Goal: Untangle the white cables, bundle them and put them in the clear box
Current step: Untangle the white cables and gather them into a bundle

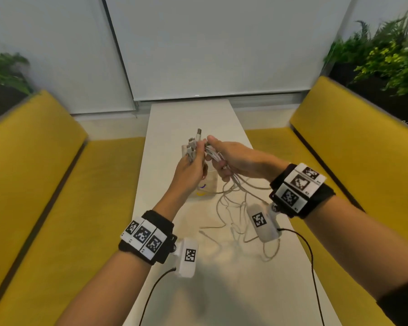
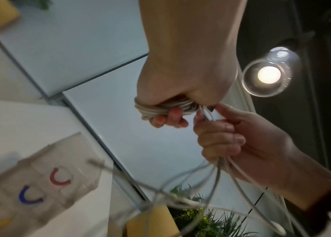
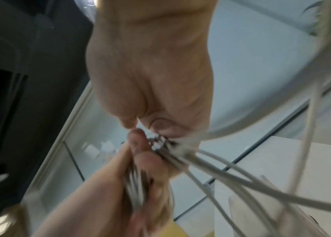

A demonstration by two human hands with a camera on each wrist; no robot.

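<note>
Both wrists hover over the white table (image 1: pixel 222 274) — left hand (image 1: pixel 190 167) fisted round coiled white cables (image 1: pixel 231 198), right hand (image 1: pixel 236 157) pinching the strands beside it — clear box (image 1: pixel 209 187) beneath.

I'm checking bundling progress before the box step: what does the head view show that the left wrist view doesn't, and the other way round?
Only the head view: connector ends sticking up above the left hand, and loose cable trailing across the white table.
Only the left wrist view: coiled turns around the left hand's fingers, and a lit ceiling lamp.
Both: the right hand gripping the strands, and the clear box on the table.
</note>
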